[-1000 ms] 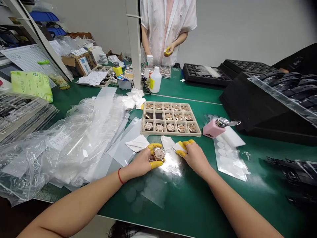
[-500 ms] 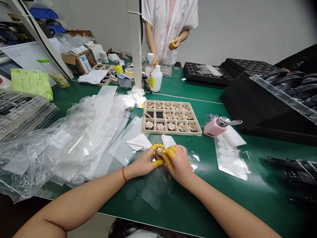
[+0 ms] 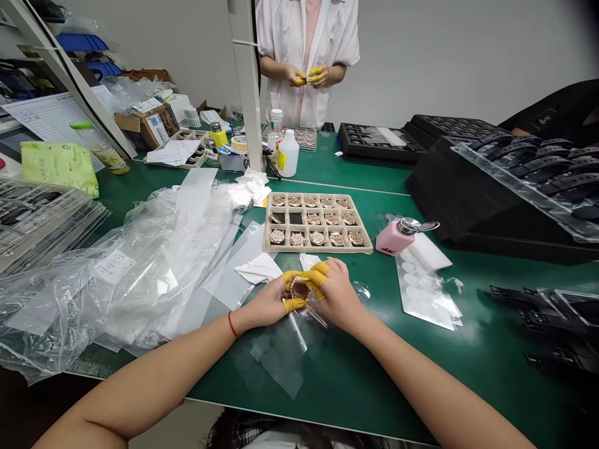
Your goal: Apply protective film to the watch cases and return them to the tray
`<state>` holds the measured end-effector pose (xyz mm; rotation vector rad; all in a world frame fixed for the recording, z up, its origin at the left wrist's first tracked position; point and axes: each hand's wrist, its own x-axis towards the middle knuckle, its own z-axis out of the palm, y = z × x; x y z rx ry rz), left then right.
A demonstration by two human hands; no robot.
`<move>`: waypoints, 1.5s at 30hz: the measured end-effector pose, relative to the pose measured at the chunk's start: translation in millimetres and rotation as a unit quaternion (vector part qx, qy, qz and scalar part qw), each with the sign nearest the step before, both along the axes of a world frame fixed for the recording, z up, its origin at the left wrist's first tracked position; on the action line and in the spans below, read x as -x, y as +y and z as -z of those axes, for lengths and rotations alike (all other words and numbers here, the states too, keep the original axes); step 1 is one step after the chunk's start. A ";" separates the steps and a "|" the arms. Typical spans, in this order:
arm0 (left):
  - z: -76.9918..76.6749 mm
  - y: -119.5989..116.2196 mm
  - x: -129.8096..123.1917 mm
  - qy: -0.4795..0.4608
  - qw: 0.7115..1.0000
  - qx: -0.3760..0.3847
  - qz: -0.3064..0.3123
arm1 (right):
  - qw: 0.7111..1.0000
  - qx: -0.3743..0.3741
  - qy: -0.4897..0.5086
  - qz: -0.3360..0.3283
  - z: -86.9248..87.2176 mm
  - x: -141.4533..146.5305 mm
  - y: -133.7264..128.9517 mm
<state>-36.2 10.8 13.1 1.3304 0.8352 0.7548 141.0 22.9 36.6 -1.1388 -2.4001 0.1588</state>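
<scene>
My left hand (image 3: 271,301), with yellow finger cots, grips a rose-gold watch head (image 3: 299,289) by its rim, dial side up. Bent over its upper edge are the fingers of my right hand (image 3: 334,290), also in yellow cots. They pinch a small white piece at the watch, largely hidden, whose kind I cannot make out. Just beyond my hands stands a beige compartment tray (image 3: 322,247) of watch heads; one slot in its middle row shows bare dark lining, and the watch head left of it leans tilted. Clear film (image 3: 281,365) lies below my hands.
White cloths (image 3: 259,268) and plastic bags (image 3: 154,262) lie left. A pink pump bottle (image 3: 394,237) and a sheet of round stickers (image 3: 423,287) are right, before a black case (image 3: 468,206) of straps. Across the table, a person (image 3: 306,56) stands beyond a white bottle (image 3: 288,154).
My right fingers have shifted up to the watch's upper edge, uncovering more of its dial. The person opposite has brought both hands together. The whole view has shifted slightly.
</scene>
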 end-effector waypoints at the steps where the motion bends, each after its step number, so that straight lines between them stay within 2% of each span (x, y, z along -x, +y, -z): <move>1: 1.0 0.0 -0.2 0.001 1.000 -0.002 0.001 | 1.000 -0.013 -0.024 -0.010 -0.4 0.5 -2.1; 4: 2.7 0.3 -0.1 -0.005 1.000 -0.004 0.004 | 0.995 -0.046 -0.077 -0.032 2.2 0.4 -8.4; 9: 1.1 0.9 2.5 -0.010 1.000 -0.001 0.018 | 0.991 -0.084 -0.085 -0.054 7.9 -7.2 -20.8; 12: 0.4 0.9 3.7 0.003 1.000 -0.005 0.019 | 0.993 -0.075 -0.069 -0.057 9.1 -11.7 -27.2; 14: -0.4 0.6 4.2 0.009 1.000 -0.004 0.023 | 0.997 -0.048 -0.022 -0.050 11.5 -16.7 -26.4; 16: -1.6 0.1 4.5 0.008 1.000 0.006 0.025 | 0.999 0.001 0.053 0.000 16.2 -25.0 -19.4; 18: -2.8 -0.1 4.5 0.006 0.999 0.021 0.024 | 0.990 0.064 0.095 0.088 22.4 -35.3 -7.8; 20: -3.8 -0.3 4.2 0.005 0.999 0.032 0.020 | 0.977 0.103 0.068 0.172 27.9 -42.7 3.4; 22: -4.5 -0.6 3.2 -0.002 0.999 0.037 0.013 | 0.973 0.107 0.027 0.205 30.6 -41.6 9.0; 24: -4.5 -1.2 1.8 -0.017 0.999 0.035 0.007 | 0.975 0.117 0.054 0.181 30.0 -29.7 7.9; 27: -3.0 -1.1 0.1 -0.064 0.997 0.034 -0.004 | 0.961 0.213 0.158 0.079 23.7 0.8 6.8; 28: -2.3 -0.4 0.3 -0.081 0.996 0.040 -0.011 | 0.952 0.240 0.182 0.056 20.4 11.3 11.5; 30: -2.0 2.5 2.4 -0.100 0.992 0.064 -0.038 | 0.948 0.241 0.201 0.060 12.2 28.8 34.2; 35: -13.7 13.2 13.5 -0.085 0.982 0.105 -0.136 | 0.959 0.131 0.182 0.173 -4.9 50.9 140.7; 38: -21.6 15.6 17.1 -0.071 0.977 0.116 -0.162 | 0.962 0.115 0.133 0.207 -4.0 58.3 183.7; 41: -21.8 15.4 16.7 -0.061 0.978 0.129 -0.154 | 0.971 0.088 0.076 0.207 2.8 68.2 190.4; 45: -15.3 16.5 14.1 -0.095 0.976 0.145 -0.133 | 0.989 0.051 0.016 0.140 13.8 88.4 175.5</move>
